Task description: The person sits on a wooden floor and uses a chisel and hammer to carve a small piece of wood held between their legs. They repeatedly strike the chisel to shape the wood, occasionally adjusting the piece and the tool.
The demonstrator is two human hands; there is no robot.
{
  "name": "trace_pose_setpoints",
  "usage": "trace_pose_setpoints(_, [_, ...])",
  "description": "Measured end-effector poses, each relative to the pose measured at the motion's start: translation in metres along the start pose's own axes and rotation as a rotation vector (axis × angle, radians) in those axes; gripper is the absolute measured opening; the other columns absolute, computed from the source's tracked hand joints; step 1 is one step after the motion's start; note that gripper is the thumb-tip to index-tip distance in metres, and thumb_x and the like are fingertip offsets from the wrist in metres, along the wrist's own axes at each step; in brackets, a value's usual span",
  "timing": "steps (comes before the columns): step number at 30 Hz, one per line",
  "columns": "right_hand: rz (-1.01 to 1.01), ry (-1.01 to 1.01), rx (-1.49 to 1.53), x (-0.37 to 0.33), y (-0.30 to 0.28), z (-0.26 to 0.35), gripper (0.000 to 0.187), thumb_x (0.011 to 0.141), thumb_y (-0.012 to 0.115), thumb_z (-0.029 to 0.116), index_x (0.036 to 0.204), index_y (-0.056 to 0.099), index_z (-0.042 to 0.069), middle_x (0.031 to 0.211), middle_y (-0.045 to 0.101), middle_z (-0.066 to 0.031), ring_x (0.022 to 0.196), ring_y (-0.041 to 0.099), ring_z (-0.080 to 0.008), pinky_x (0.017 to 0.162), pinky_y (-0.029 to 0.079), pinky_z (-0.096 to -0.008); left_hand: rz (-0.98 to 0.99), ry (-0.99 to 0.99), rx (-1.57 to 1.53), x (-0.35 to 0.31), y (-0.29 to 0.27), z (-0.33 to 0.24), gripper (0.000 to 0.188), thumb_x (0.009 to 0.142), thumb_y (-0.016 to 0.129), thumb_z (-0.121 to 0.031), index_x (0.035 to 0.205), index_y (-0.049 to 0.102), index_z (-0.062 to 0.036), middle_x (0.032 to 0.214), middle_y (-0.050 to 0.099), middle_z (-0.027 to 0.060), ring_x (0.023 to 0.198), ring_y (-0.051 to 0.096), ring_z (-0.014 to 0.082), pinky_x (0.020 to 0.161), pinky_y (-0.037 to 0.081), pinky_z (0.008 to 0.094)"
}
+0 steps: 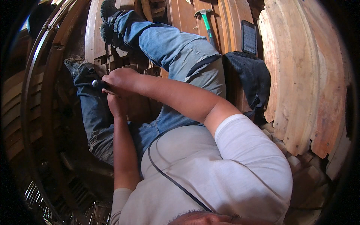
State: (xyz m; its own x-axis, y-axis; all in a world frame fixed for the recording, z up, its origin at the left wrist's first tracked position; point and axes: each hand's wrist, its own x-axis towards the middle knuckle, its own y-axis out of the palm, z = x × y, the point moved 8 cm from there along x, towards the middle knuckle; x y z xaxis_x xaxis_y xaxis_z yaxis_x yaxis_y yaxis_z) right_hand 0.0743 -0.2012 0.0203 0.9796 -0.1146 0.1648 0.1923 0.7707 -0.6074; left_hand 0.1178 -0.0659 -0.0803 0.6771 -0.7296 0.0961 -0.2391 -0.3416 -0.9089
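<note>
A: What do we have around us, starting at the left?

B: Dark curved beams (45, 93) run down that side. Next comes the left leg (92, 112) in worn jeans, its shoe (78, 69) at the upper end. Farther right we see the right leg (161, 39) crossing the upper middle, and near its knee a hammer (205, 21) with a green-and-black handle.

A: And past the hammer?

B: We find a phone (249, 37), with a black cloth bundle (249, 77) below it beside the right thigh. At the far right stands a broad row of pale planks (296, 75).

A: What stands in our way?

B: The right hand (122, 79) does; it covers much of the left hand (113, 99) and whatever lies under it.

A: So where is the held thing?

B: It is a dark handle (99, 84) with a pale rounded end, seen in front of the left shin. That end pokes out left of the right hand's fingers, which are curled snugly round it. The left hand sits just below; we can't tell how its fingers are set or whether they touch the handle. The rest is hidden, so we'd only call it, probably, a hand tool.
</note>
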Motion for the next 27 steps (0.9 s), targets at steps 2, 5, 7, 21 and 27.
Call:
trace_pose_setpoints(2, [-0.002, -0.007, -0.013, 0.001, 0.004, 0.000, 0.043, 0.096, 0.067, 0.045, 0.102, 0.068, 0.002, 0.094, 0.072, -0.0262, 0.094, 0.072, -0.0451, 0.081, 0.057, -0.0548, -0.013, 0.017, 0.087, -0.001, 0.006, 0.013, 0.037, 0.100, 0.058, -0.021, 0.119, 0.060, 0.0113, 0.106, 0.068, 0.0274, 0.096, 0.065, 0.0467, 0.084, 0.053, 0.0483])
trace_pose_setpoints(5, [-0.011, -0.038, -0.024, 0.008, 0.011, 0.006, 0.046, 0.095, 0.068, 0.048, 0.101, 0.067, 0.002, 0.094, 0.072, -0.0263, 0.094, 0.072, -0.0453, 0.082, 0.057, -0.0551, -0.033, 0.078, 0.443, -0.003, 0.031, 0.050, 0.041, 0.101, 0.053, -0.014, 0.123, 0.053, 0.0200, 0.092, 0.067, 0.0222, 0.082, 0.066, 0.0380, 0.071, 0.054, 0.0410])
trace_pose_setpoints(7, [-0.042, -0.066, -0.012, 0.007, 0.008, 0.005, 0.048, 0.094, 0.068, 0.050, 0.100, 0.067, 0.002, 0.094, 0.072, -0.0263, 0.094, 0.072, -0.0453, 0.082, 0.057, -0.0553, -0.049, 0.092, 0.608, -0.003, 0.038, 0.047, 0.042, 0.101, 0.050, -0.008, 0.128, 0.048, 0.0232, 0.081, 0.065, 0.0171, 0.074, 0.066, 0.0286, 0.064, 0.053, 0.0353])
trace_pose_setpoints(21, [-0.390, 0.633, -0.298, -0.099, -0.208, -0.090, 0.046, 0.096, 0.065, 0.039, 0.122, 0.069, 0.001, 0.117, 0.070, -0.0287, 0.111, 0.069, -0.0434, 0.097, 0.054, -0.0520, -0.165, -0.043, -0.124, -0.002, -0.016, 0.004, 0.024, 0.095, 0.072, -0.022, 0.088, 0.060, -0.0028, 0.093, 0.063, 0.0160, 0.091, 0.062, 0.0414, 0.077, 0.050, 0.0497])
trace_pose_setpoints(27, [0.030, 1.214, -0.617, -0.199, -0.241, -0.213, 0.044, 0.094, 0.069, 0.038, 0.117, 0.074, 0.000, 0.120, 0.072, -0.0251, 0.113, 0.069, -0.0423, 0.095, 0.056, -0.0501, -0.131, -0.058, -0.090, 0.003, -0.008, 0.008, 0.022, 0.096, 0.071, -0.023, 0.095, 0.063, -0.0025, 0.099, 0.066, 0.0158, 0.095, 0.063, 0.0410, 0.080, 0.052, 0.0486])
